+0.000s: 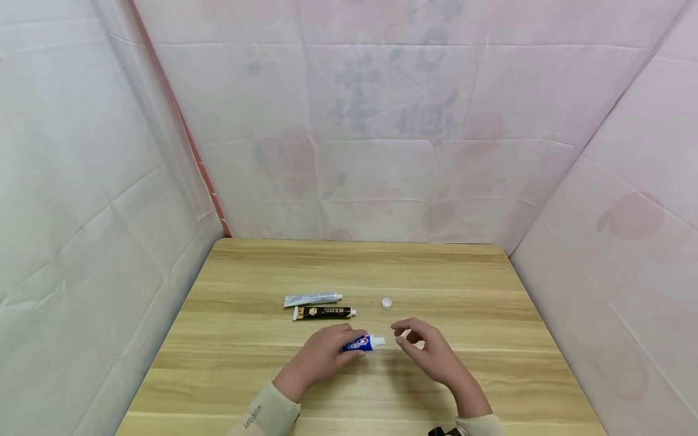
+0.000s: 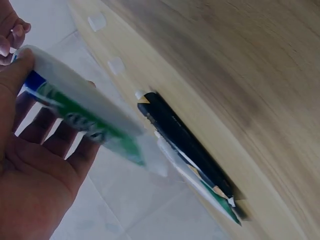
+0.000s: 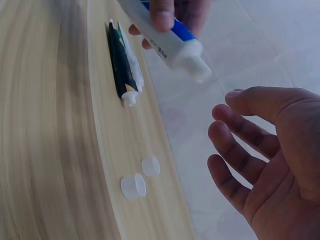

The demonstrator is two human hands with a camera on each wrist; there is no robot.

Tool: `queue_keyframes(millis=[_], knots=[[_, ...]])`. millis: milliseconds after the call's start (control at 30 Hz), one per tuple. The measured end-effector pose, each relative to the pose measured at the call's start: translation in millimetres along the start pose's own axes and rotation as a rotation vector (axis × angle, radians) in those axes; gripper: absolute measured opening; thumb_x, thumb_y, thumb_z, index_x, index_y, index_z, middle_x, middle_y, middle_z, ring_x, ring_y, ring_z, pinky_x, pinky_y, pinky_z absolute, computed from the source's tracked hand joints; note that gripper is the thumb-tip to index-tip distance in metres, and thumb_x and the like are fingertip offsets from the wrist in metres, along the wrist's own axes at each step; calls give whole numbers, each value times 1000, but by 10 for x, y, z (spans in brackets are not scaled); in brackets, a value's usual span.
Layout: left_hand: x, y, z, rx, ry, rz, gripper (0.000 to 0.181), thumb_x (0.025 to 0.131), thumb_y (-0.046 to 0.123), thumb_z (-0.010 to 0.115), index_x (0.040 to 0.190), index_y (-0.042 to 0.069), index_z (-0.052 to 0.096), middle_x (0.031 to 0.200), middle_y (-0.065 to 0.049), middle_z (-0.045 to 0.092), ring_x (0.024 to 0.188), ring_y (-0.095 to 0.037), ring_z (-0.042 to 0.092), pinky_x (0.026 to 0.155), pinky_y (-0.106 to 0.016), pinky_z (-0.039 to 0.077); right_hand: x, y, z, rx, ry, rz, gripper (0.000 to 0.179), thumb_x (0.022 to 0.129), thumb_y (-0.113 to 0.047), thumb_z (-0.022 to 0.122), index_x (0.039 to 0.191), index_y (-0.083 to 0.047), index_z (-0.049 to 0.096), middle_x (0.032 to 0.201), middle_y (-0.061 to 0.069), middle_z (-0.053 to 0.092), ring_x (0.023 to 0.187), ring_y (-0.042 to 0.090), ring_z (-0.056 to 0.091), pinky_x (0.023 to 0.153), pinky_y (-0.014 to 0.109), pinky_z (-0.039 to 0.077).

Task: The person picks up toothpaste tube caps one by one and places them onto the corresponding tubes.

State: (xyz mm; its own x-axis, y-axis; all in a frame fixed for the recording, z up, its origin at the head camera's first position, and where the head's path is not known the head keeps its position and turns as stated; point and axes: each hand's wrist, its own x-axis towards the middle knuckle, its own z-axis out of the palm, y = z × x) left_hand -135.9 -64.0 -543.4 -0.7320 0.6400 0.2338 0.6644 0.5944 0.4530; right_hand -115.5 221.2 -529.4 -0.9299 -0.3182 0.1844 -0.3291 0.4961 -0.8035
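Left hand (image 1: 322, 355) gripped blue tube (image 1: 362, 344), nearer than black tube (image 1: 325, 313), white tip (image 1: 378, 341) rightward. Right hand (image 1: 428, 354) just beside tip, fingers parted, empty. I judged light, steady grip best.

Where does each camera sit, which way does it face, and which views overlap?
Head: worn on the head, facing forward and down at the table; left hand, right hand and both sleeves show.
Left wrist: on that wrist, facing the held tube; the left hand shows large, some right fingers at the left edge.
Right wrist: on that wrist, facing past the right hand toward the same tube; left fingers show at the top.
Shared: both wrist views catch the held tube, black tube and two caps.
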Motion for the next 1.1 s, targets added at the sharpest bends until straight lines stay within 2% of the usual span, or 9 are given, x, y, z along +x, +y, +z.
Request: queue_keyframes(millis=[200,367,467,567,733,967,1100], knots=[[-7,-77,54,27,-9,-43,40,101,30,75,139,18,72,107,2,72,86,-4,61,77,-26,54,0,51,-14,-20,49,57,19,103,-14,72,120,-20,74,109,4,73,87,9,66,76,29,56],[-20,-153,109,39,-12,-85,41,101,31,75,140,19,71,106,3,72,86,-5,61,78,-28,54,13,106,-2,-90,110,125,21,99,-13,77,118,-23,75,114,0,73,92,9,64,82,29,53],[-27,-201,126,36,-23,-118,42,101,32,74,141,20,70,109,4,71,89,-7,63,82,-32,56,21,161,13,-116,130,147,24,97,-11,79,118,-22,75,119,-2,72,101,14,65,87,35,53],[-27,-247,144,31,-39,-140,43,101,33,75,142,20,70,110,3,71,91,-8,63,83,-33,56,25,222,16,-125,138,148,24,97,-9,78,119,-19,75,123,0,71,111,25,66,91,45,53],[-14,-306,175,27,-52,-144,43,100,30,76,142,18,70,111,2,70,91,-7,61,82,-31,54,0,327,3,-133,155,153,28,96,-8,79,122,-15,73,127,5,69,119,37,64,96,56,52],[4,-359,220,38,-57,-144,42,100,27,76,140,15,71,107,0,70,86,-8,57,76,-29,50,-6,404,0,-132,146,189,28,96,-8,79,123,-13,73,127,4,68,116,34,66,93,49,52],[17,-368,238,44,-74,-153,42,101,28,75,140,16,71,107,0,70,90,-9,58,80,-32,51,-15,425,4,-126,146,201,28,96,-8,79,124,-8,73,127,5,69,113,33,67,91,47,52]])
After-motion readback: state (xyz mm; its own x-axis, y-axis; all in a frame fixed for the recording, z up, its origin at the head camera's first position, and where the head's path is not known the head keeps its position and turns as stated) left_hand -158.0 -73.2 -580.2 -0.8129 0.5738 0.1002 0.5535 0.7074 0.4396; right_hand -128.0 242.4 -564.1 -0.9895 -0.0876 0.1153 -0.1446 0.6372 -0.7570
